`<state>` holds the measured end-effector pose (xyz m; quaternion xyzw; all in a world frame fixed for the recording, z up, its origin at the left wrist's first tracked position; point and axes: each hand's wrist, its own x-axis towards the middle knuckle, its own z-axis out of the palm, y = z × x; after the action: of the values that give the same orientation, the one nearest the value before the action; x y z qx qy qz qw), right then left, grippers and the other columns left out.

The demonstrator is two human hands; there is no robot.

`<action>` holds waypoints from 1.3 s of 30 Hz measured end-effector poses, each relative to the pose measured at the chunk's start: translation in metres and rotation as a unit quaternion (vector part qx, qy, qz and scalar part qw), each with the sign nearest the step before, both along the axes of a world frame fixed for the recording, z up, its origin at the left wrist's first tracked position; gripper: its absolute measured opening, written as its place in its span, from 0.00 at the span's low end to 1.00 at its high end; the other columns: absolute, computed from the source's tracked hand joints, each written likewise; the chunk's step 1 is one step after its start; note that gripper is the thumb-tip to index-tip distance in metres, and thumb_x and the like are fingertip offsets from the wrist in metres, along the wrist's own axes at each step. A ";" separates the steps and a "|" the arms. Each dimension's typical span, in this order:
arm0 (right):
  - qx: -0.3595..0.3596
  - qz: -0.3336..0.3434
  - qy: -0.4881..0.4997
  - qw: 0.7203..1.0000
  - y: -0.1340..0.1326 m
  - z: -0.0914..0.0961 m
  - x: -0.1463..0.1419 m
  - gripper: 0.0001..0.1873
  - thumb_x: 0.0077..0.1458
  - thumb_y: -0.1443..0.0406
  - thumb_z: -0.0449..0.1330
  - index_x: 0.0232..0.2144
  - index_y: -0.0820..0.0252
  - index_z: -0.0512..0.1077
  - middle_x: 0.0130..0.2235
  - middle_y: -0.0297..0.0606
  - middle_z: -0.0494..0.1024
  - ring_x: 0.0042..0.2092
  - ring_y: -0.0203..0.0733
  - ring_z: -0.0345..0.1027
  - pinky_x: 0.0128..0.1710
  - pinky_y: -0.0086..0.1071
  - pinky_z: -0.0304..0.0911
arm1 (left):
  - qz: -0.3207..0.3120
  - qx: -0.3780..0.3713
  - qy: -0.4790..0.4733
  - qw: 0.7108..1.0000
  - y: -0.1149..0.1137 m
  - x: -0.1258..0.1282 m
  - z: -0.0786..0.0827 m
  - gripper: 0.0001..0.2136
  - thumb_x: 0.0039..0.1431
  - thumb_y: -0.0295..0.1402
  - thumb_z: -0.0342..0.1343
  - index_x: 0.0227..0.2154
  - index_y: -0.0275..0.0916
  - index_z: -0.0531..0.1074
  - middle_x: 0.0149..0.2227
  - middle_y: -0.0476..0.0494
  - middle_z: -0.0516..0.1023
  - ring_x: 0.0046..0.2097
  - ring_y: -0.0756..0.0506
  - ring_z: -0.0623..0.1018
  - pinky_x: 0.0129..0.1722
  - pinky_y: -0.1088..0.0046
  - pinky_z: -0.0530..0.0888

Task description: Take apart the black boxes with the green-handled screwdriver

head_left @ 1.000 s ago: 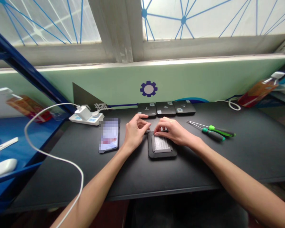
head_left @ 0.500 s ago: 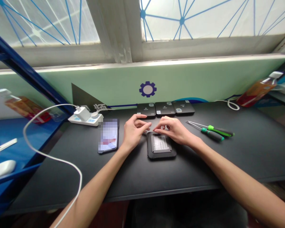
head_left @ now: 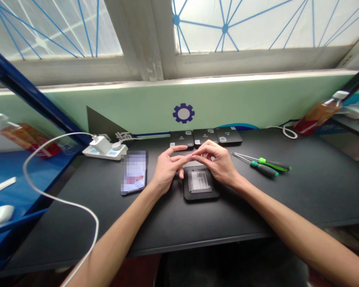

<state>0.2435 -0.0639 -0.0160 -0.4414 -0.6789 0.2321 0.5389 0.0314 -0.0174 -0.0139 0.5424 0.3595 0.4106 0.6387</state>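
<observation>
A small black device with a grey labelled panel facing up lies on the black table in front of me. My left hand hovers over its far left corner, fingers curled, thumb down by the device's edge. My right hand is raised over its far edge, fingertips pinched against the left hand's fingertips. Something tiny may sit between the fingertips; it is too small to make out.
Three black devices stand in a row at the back. A phone lies left of my hands. Two green-handled screwdrivers lie to the right. A power strip with charger and white cable are at the left.
Both hands have lifted off the device's far edge and come together, fingertips meeting above it. The device has stayed in place.
</observation>
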 end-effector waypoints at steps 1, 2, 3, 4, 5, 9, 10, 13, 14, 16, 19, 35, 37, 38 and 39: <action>0.000 0.002 -0.005 1.000 0.000 0.000 0.000 0.18 0.72 0.48 0.69 0.42 0.56 0.86 0.40 0.41 0.78 0.39 0.46 0.70 0.37 0.39 0.65 | -0.002 0.010 0.002 1.000 0.000 0.000 0.000 0.30 0.54 0.45 0.81 0.54 0.38 0.77 0.35 0.44 0.89 0.18 0.54 0.74 0.19 0.79 0.64; 0.000 0.006 -0.012 1.000 0.000 0.000 0.001 0.18 0.72 0.48 0.68 0.41 0.56 0.85 0.41 0.41 0.79 0.39 0.46 0.70 0.38 0.39 0.66 | -0.004 0.020 0.003 1.000 0.000 0.000 0.001 0.29 0.54 0.45 0.81 0.52 0.38 0.78 0.34 0.45 0.89 0.19 0.53 0.76 0.20 0.78 0.67; 0.001 0.011 -0.020 1.000 0.000 0.001 0.001 0.18 0.73 0.48 0.67 0.41 0.56 0.84 0.41 0.41 0.79 0.39 0.46 0.70 0.38 0.39 0.66 | -0.007 0.028 0.004 1.000 0.000 0.000 0.002 0.28 0.54 0.45 0.81 0.51 0.38 0.78 0.34 0.45 0.89 0.19 0.52 0.77 0.22 0.78 0.69; 0.006 0.014 -0.029 0.999 0.000 0.002 0.002 0.18 0.74 0.49 0.66 0.41 0.56 0.83 0.41 0.41 0.79 0.39 0.45 0.70 0.38 0.39 0.67 | -0.009 0.034 0.005 0.999 0.000 0.000 0.004 0.28 0.54 0.45 0.81 0.50 0.38 0.78 0.33 0.46 0.88 0.20 0.50 0.79 0.23 0.77 0.72; 0.014 0.017 -0.039 0.999 0.000 0.002 0.002 0.18 0.75 0.49 0.65 0.41 0.56 0.82 0.42 0.41 0.78 0.39 0.45 0.69 0.39 0.39 0.67 | -0.013 0.038 0.006 0.999 -0.001 0.001 0.005 0.27 0.54 0.45 0.81 0.50 0.38 0.78 0.32 0.46 0.88 0.21 0.49 0.80 0.24 0.76 0.74; 0.033 0.013 -0.068 0.997 -0.002 0.005 0.003 0.18 0.77 0.49 0.63 0.41 0.55 0.80 0.42 0.41 0.77 0.38 0.44 0.68 0.39 0.39 0.67 | -0.026 0.047 0.002 0.999 -0.002 0.002 0.009 0.27 0.54 0.45 0.81 0.49 0.37 0.79 0.31 0.44 0.88 0.26 0.44 0.85 0.26 0.75 0.76; 0.028 0.013 -0.070 0.997 -0.003 0.006 0.003 0.19 0.77 0.49 0.62 0.41 0.55 0.79 0.42 0.41 0.77 0.39 0.45 0.69 0.39 0.39 0.67 | -0.031 0.050 0.001 0.998 -0.003 0.002 0.009 0.26 0.54 0.45 0.81 0.49 0.37 0.79 0.31 0.43 0.88 0.27 0.43 0.87 0.26 0.75 0.75; 0.001 0.017 -0.067 0.998 -0.009 0.010 0.005 0.20 0.78 0.48 0.60 0.41 0.55 0.77 0.43 0.42 0.76 0.42 0.47 0.71 0.40 0.39 0.69 | -0.046 0.055 0.003 0.997 -0.004 0.003 0.010 0.25 0.55 0.45 0.81 0.48 0.37 0.80 0.33 0.40 0.89 0.30 0.40 0.89 0.26 0.74 0.75; -0.012 0.022 -0.066 0.998 -0.012 0.012 0.007 0.19 0.78 0.48 0.60 0.41 0.55 0.76 0.43 0.42 0.76 0.43 0.47 0.71 0.40 0.39 0.69 | -0.048 0.058 0.002 0.997 -0.005 0.003 0.010 0.25 0.55 0.44 0.81 0.48 0.36 0.80 0.33 0.40 0.89 0.31 0.40 0.89 0.27 0.74 0.76; -0.047 0.033 -0.075 0.996 -0.023 0.016 0.013 0.18 0.78 0.49 0.60 0.41 0.55 0.76 0.42 0.41 0.76 0.41 0.46 0.71 0.39 0.38 0.67 | -0.047 0.066 -0.004 0.997 -0.005 0.003 0.010 0.24 0.54 0.43 0.81 0.48 0.36 0.81 0.33 0.40 0.89 0.33 0.40 0.89 0.30 0.72 0.78; -0.124 0.059 -0.136 0.981 -0.045 0.021 0.028 0.17 0.77 0.51 0.62 0.40 0.55 0.77 0.39 0.38 0.78 0.37 0.44 0.68 0.36 0.37 0.64 | -0.031 0.065 -0.020 0.997 -0.004 0.003 0.009 0.23 0.53 0.41 0.82 0.46 0.35 0.81 0.33 0.40 0.89 0.35 0.41 0.89 0.34 0.70 0.82; -0.205 0.103 -0.196 0.953 -0.073 0.007 0.047 0.17 0.76 0.50 0.63 0.41 0.55 0.79 0.40 0.38 0.81 0.39 0.46 0.73 0.41 0.38 0.67 | -0.034 0.023 -0.017 0.999 0.000 0.000 0.003 0.27 0.50 0.38 0.83 0.51 0.35 0.85 0.47 0.31 0.91 0.50 0.33 0.91 0.49 0.60 0.88; -0.206 0.111 -0.206 0.950 -0.072 0.009 0.047 0.16 0.76 0.52 0.64 0.41 0.55 0.79 0.40 0.38 0.81 0.39 0.46 0.73 0.42 0.38 0.67 | -0.031 0.021 -0.012 0.999 0.000 0.001 0.004 0.27 0.51 0.39 0.83 0.51 0.35 0.85 0.47 0.31 0.91 0.48 0.34 0.91 0.48 0.60 0.88; -0.206 0.115 -0.211 0.949 -0.072 0.011 0.046 0.15 0.76 0.52 0.64 0.41 0.55 0.79 0.40 0.38 0.80 0.39 0.46 0.73 0.42 0.38 0.67 | -0.029 0.020 -0.008 0.999 0.000 0.001 0.003 0.26 0.52 0.40 0.83 0.51 0.34 0.85 0.46 0.31 0.91 0.47 0.34 0.92 0.48 0.59 0.88; -0.207 0.119 -0.215 0.947 -0.071 0.012 0.046 0.15 0.76 0.52 0.64 0.41 0.55 0.79 0.41 0.38 0.80 0.40 0.46 0.73 0.42 0.38 0.67 | -0.025 0.020 -0.005 0.999 0.000 0.001 0.003 0.26 0.52 0.41 0.83 0.50 0.34 0.85 0.45 0.32 0.91 0.46 0.35 0.92 0.48 0.59 0.88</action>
<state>0.2897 -0.1351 -0.0037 -0.4988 -0.7632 0.3295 0.2451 0.0323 -0.0171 -0.0109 0.5618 0.3345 0.4038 0.6399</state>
